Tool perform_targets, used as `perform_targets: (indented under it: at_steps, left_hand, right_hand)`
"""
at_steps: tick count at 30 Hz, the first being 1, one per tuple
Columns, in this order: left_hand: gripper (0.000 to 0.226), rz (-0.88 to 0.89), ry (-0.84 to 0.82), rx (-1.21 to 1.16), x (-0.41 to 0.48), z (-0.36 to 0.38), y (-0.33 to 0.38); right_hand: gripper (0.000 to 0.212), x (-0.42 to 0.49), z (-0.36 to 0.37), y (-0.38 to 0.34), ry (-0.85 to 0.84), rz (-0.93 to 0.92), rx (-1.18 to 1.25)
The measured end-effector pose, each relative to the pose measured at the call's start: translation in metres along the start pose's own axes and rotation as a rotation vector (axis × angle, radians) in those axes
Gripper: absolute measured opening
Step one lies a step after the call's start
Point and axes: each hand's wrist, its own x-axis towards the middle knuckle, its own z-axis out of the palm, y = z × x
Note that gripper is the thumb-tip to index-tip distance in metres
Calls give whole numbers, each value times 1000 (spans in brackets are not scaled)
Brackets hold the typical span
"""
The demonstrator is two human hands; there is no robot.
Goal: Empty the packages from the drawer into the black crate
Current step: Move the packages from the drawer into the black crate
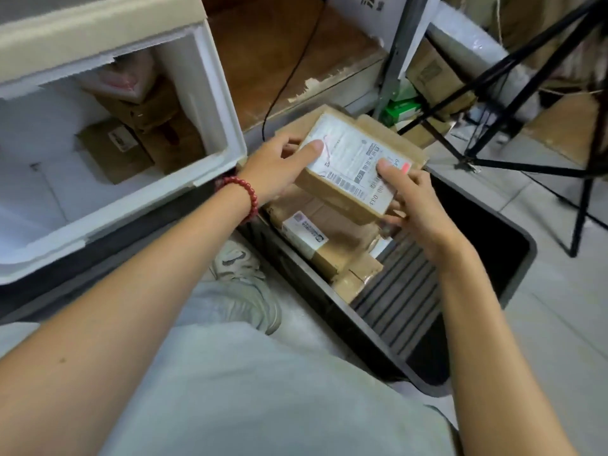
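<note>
Two-handed, grips a brown package (355, 166) just above the black crate (329, 311), tilted, label side up. Pinches its far left edge with the left hand (273, 174), thumb (314, 149) pressed flat on the white label (348, 149). Clamps the near right corner with the right hand (414, 205), thumb on top, fingers curled underneath. Holds the hands apart, package between them. Wears a red bead bracelet (247, 195) on the left wrist.

Below the held package, in the crate's left end: more brown parcels packed close, uppermost a parcel with a white label (312, 232), and on its near side a smaller taped parcel (357, 278). Right of these, bare ribbed crate floor (394, 297).

Left of the crate, a white drawer (214, 93), thick-walled, open at the top. Inside, toward its far right corner: a labelled carton (113, 153) low down, a second carton (154, 106) leaning behind it, and a pink-and-white pouch (121, 80) at the back, blurred.

Between drawer and crate, a pale shoe (240, 264) on the floor. Beyond the crate, a worn wooden board (279, 44) with a black cable (289, 74) running down across it, a metal shelf post (393, 60), green boxes (403, 108) low on the shelf, and a black tripod (526, 166) at right.
</note>
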Motion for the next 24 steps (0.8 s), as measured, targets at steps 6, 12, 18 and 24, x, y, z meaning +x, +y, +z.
perform_targets:
  at_steps: [6,12,18,24]
  left_hand:
    - [33,111,-126,38,3,49,22]
    - [39,187,-208,98,19,92,44]
    - [39,211,-234,-5,39,115,50]
    - [49,204,-281,-58,58,126,57]
  right_hand:
    - [73,-33,-46,38,87,16,141]
    - [71,-38,-62,43,311,38,310]
    - [68,-38,-70,51,281,72,267]
    - [70,-39,-78,63,222,140,162]
